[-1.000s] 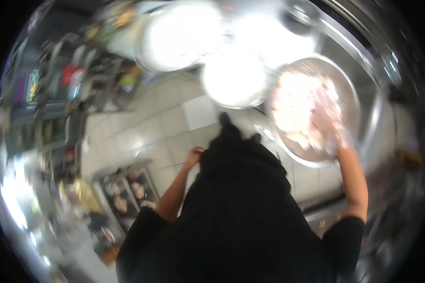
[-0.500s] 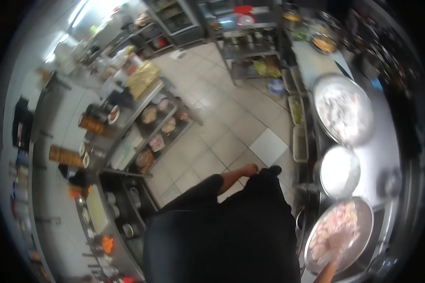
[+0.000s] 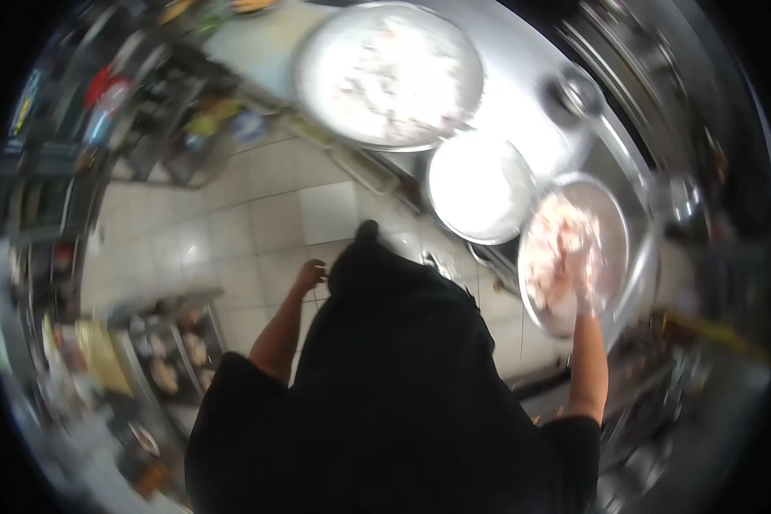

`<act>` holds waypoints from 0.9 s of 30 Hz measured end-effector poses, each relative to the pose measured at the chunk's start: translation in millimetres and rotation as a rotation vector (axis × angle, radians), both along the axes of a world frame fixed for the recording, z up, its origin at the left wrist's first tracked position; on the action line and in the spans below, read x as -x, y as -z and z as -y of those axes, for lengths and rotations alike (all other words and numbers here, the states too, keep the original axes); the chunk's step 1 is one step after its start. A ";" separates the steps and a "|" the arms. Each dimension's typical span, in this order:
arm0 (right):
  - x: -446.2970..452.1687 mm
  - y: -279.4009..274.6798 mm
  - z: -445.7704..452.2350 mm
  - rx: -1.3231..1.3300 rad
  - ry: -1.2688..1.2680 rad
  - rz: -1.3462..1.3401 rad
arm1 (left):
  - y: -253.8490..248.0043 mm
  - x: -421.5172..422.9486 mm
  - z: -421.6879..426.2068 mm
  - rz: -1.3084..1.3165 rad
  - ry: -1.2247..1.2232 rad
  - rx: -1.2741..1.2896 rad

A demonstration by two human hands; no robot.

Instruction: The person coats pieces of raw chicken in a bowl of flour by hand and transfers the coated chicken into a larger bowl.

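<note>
Pink pieces: raw-looking meat [image 3: 552,236], pale pink with whitish patches, wet shine, irregular chunks heaped together; edges blurred.
Where: inside the silver bowl [image 3: 610,265], piled mostly toward the side nearest the other containers; bare metal wall shows on the far side.
Right hand: the hand [image 3: 582,267] is down in that bowl, touching the meat; pale, glossy, smeared by blur, so I can't tell if the fingers are closed on a piece.
Left hand: the other hand [image 3: 314,272] hangs beside the black clothing, over the tiled floor [image 3: 231,227]; fingers loose and slightly bent, nothing seen in it.
Middle container: round tub [image 3: 439,216], smaller than the big basin, white contents, glare hides the texture; just beside the meat bowl.
Big basin: wide metal basin [image 3: 314,101], lumpy white-coated pieces [image 3: 390,81] spread across it.
Under these: shiny metal worktop [image 3: 527,81], bright with reflections.
Worktop edge: narrow trays [image 3: 364,170] in a row; contents unclear.
</note>
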State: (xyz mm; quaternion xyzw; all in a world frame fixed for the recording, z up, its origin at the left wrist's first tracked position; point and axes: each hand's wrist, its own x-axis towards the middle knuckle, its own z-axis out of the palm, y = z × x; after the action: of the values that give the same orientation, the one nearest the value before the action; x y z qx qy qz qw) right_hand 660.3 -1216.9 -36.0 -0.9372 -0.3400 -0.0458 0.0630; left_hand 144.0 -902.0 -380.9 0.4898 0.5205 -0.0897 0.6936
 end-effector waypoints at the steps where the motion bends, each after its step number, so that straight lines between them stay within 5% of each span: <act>1: -6.1 0.6 0.3 -0.042 0.072 -0.056 | -12.2 -4.8 -15.5 -0.013 0.007 -0.020; 4: -40.0 17.8 9.0 -0.335 0.312 -0.458 | -61.5 -20.3 -70.7 -0.101 0.034 -0.032; 6: -47.6 13.7 27.9 -0.557 0.433 -0.695 | -32.1 0.4 -106.6 0.041 0.051 -0.020; 7: -15.5 -31.3 -7.9 -0.808 0.528 -0.745 | -29.2 1.9 -120.3 -0.004 0.068 -0.005; 9: -5.5 -66.4 -27.7 -0.663 0.358 -0.653 | -33.9 -5.5 -144.4 -0.119 0.095 0.012; 10: 5.4 -80.8 -46.1 -0.956 0.480 -0.888 | -34.9 -12.2 -154.3 -0.191 0.099 0.005; 13: 24.1 -96.5 -99.6 -0.890 0.405 -0.992 | -37.1 -24.9 -170.6 -0.138 0.127 -0.081; 14: 24.7 -88.4 -113.6 -0.379 -0.034 -0.465 | -37.4 -27.6 -169.4 -0.070 0.080 -0.079; 16: 37.6 -68.2 -157.3 -0.249 -0.121 -0.536 | -31.1 -32.8 -164.1 0.042 0.005 -0.055; 18: 58.7 -68.4 -209.5 -0.502 0.241 -1.161 | -36.5 -44.7 -153.8 0.062 0.065 -0.052; 22: 52.2 -26.0 -227.8 -0.205 0.066 -1.128 | -41.0 -60.6 -137.0 -0.016 0.160 0.033; 24: 52.6 -19.1 -227.7 -0.261 -0.160 -0.864 | -41.4 -55.0 -131.4 -0.004 0.116 0.052; 27: 54.1 -46.7 -224.3 -0.224 -0.145 -0.837 | -39.8 -33.7 -127.8 -0.037 0.092 0.035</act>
State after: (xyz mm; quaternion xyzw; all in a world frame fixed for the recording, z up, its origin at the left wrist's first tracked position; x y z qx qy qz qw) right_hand 606.2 -992.6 10.7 -0.8362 -0.3428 0.3058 0.2996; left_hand 177.7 -774.2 -341.1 0.4992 0.5086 -0.1400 0.6874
